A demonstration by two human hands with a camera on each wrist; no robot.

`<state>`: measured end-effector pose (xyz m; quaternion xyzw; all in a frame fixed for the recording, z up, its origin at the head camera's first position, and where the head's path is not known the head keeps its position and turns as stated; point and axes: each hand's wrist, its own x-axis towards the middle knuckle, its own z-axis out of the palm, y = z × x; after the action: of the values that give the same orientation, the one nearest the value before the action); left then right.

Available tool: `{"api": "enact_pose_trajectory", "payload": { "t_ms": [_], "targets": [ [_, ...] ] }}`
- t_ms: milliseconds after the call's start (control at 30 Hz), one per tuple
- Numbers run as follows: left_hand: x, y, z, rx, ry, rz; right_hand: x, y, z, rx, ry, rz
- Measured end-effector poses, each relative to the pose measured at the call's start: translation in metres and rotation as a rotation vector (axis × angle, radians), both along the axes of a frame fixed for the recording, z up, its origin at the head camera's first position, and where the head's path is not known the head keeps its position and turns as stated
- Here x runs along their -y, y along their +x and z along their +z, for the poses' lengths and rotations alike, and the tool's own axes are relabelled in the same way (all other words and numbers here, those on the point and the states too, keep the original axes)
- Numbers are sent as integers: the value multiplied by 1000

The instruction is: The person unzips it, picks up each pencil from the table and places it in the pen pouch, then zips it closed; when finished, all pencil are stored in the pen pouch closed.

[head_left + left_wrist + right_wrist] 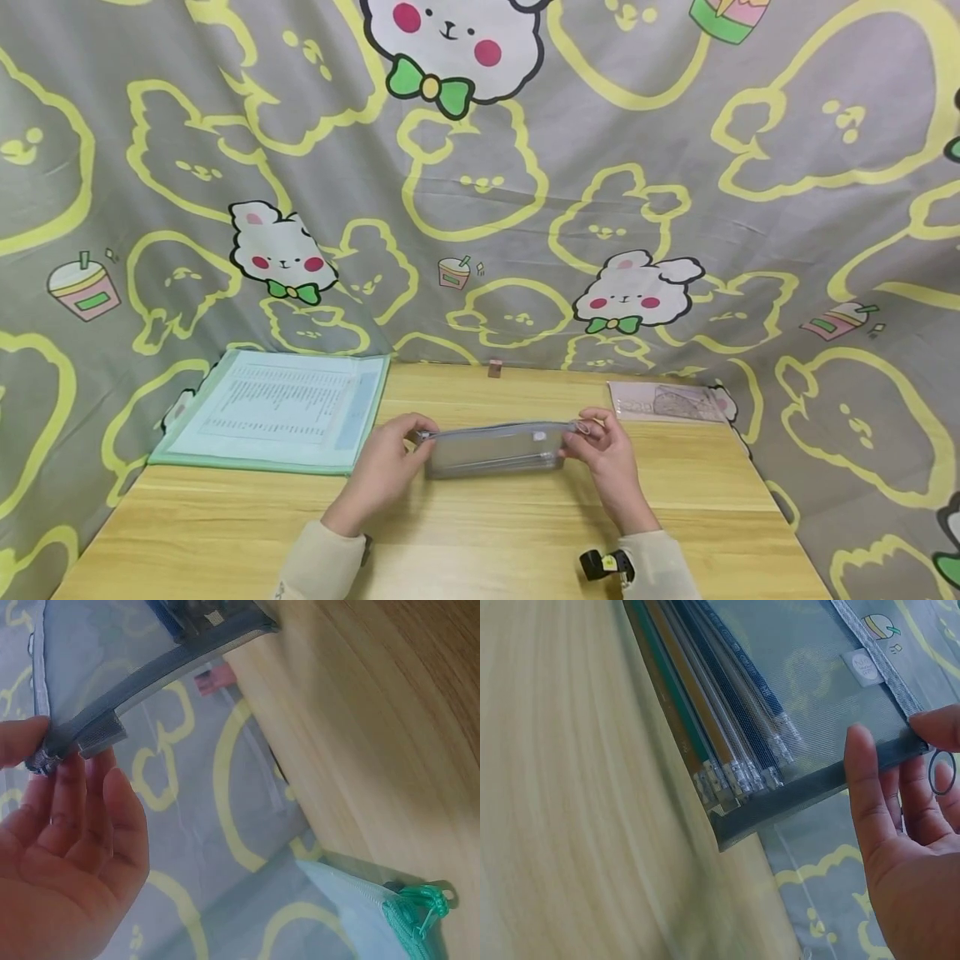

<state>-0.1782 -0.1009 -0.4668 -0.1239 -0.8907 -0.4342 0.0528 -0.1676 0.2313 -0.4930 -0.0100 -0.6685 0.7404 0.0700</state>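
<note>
A grey mesh pencil pouch (495,454) is held lengthwise between both hands in the head view, its zipper edge along the top. My left hand (386,467) pinches its left top corner between thumb and fingers; the left wrist view shows a small fabric tab (103,736) beside that grip. At the opposite top corner, my right hand (611,471) pinches the pouch near a ring-shaped zipper pull (942,774). Through the mesh, several pencils (705,705) with metal eraser ends lie along the bottom. A white label (864,669) sits below the zipper.
A mint-green zippered folder (277,408) with a printed sheet lies at the back left of the wooden table (465,542). At the back right is a flat pinkish packet (667,402). A small reddish-brown piece (495,368) sits at the back edge, before a patterned curtain (480,208).
</note>
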Motion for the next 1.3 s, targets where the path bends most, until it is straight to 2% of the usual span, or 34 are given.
{"api": "enact_pose_trajectory", "payload": {
  "t_ms": [167,333,533,767,1067,1300],
  "targets": [
    [0,-1,-1,-11,7,32,0,1,-4,25,-1,-16],
    [0,-2,-2,-17,18,51,0,2,-7,13,-11,-13],
    [0,-2,0,-7,5,53,-2,3,-9,14,-18,-6],
    [-1,-4,-1,7,-22,55,-5,2,-11,68,-10,54],
    [-1,-3,-1,8,-33,65,-5,4,-13,73,-79,65],
    [-1,-3,0,9,-35,66,-9,3,-18,146,0,83]
  ]
}}
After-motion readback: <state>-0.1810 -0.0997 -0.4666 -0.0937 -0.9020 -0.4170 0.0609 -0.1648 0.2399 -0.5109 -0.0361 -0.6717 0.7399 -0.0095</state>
